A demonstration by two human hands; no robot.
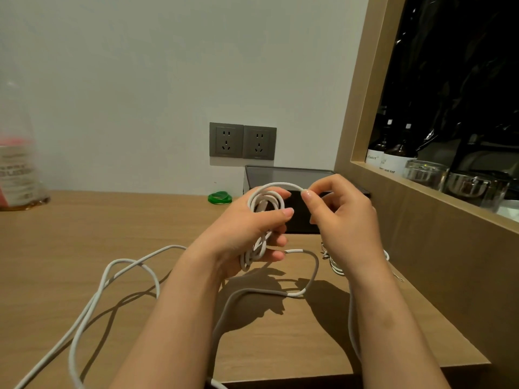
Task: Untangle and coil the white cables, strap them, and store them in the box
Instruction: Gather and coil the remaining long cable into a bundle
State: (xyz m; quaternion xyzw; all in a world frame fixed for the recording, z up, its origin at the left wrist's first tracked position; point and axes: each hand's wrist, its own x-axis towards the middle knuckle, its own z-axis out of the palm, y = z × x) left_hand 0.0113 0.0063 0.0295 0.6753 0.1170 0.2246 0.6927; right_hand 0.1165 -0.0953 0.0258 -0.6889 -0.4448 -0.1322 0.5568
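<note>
My left hand [252, 228] grips a small coil of white cable [262, 203], fingers curled round its loops. My right hand [342, 217] pinches the top strand of that cable between thumb and forefinger, just right of the coil. The cable's loose length [118, 279] trails down over the wooden desk [84, 234] in wide loops to the left and under my forearms. A second white cable bundle [335, 265] lies on the desk, partly hidden behind my right wrist. The dark box [289, 175] stands open against the wall behind my hands.
A green strap roll [220, 197] lies beside the box. Two grey wall sockets [243, 141] sit above it. A clear bottle [16, 164] stands at far left. The niche [421, 192] on the right holds bottles and glass jars. The desk edge runs near the bottom right.
</note>
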